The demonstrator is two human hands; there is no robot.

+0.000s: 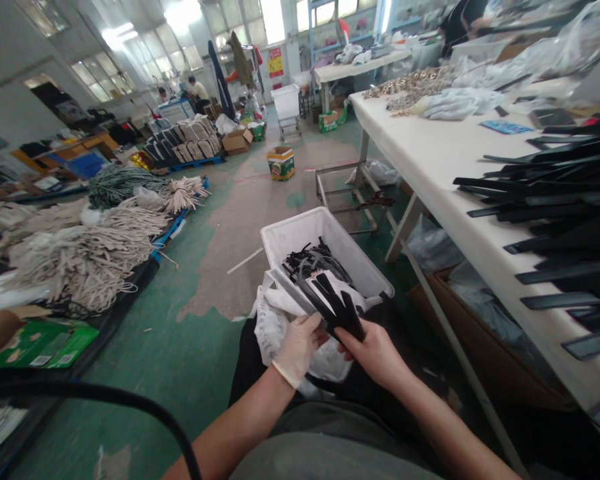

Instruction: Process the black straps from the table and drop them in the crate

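Note:
Several flat black straps (347,313) fan out from my bare right hand (373,350), whose fingers are wrapped round their lower ends. My left hand (300,343), in a pale thin glove, pinches at a black strap on the left side of the same bunch. Just beyond both hands a white plastic bin (350,250) holds a heap of black strips (310,260). White plastic bag material (273,327) lies over my lap and the bin's near edge, below the straps.
On my right a long white-topped table (420,153) bears a big pile of black straps (570,200), with gloves and metal pieces farther along. Beige cord bundles (90,247) lie to the left. A cardboard box (281,163) stands on the floor ahead. People sit in the far background.

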